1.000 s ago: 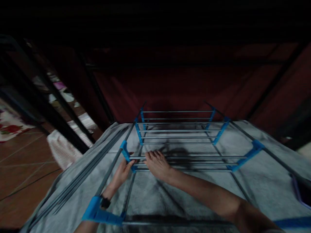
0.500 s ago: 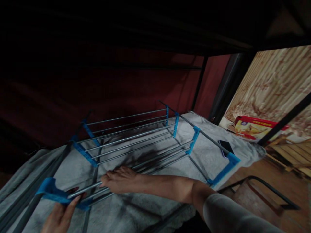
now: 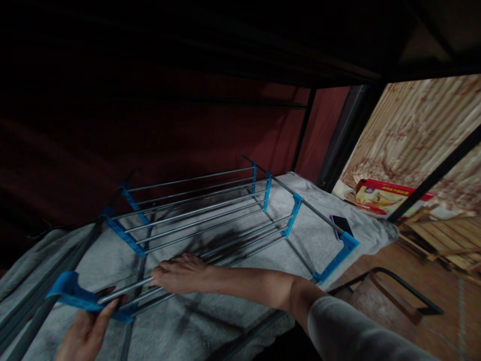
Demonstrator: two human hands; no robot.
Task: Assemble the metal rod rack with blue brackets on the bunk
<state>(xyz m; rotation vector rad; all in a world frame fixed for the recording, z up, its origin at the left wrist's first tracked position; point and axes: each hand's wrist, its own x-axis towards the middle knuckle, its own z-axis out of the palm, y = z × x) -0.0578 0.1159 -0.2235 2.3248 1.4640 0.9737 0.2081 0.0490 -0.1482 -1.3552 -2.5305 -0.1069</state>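
A rack of grey metal tubes [image 3: 195,216] joined by blue plastic brackets lies on a grey-white blanket [image 3: 233,313]. At its front left corner, my left hand [image 3: 84,328] is closed around a blue bracket [image 3: 77,296] where a tube end meets it; some fingers are hidden behind the bracket. My right hand [image 3: 180,273] reaches across from the right and is wrapped over the front tubes, a short way right of that bracket. On the far right end, another blue bracket [image 3: 338,258] has no tubes between it and the left side.
A phone [image 3: 341,226] lies on the blanket near its right edge. Dark metal posts [image 3: 304,128] frame the bed-like space against a red wall [image 3: 225,130]. To the right are a red and yellow box [image 3: 389,196], a wooden slatted piece [image 3: 447,235] and a chair [image 3: 391,301].
The view has shifted slightly, so the rack and surroundings appear a little further left. Both hands keep their places on the rack.
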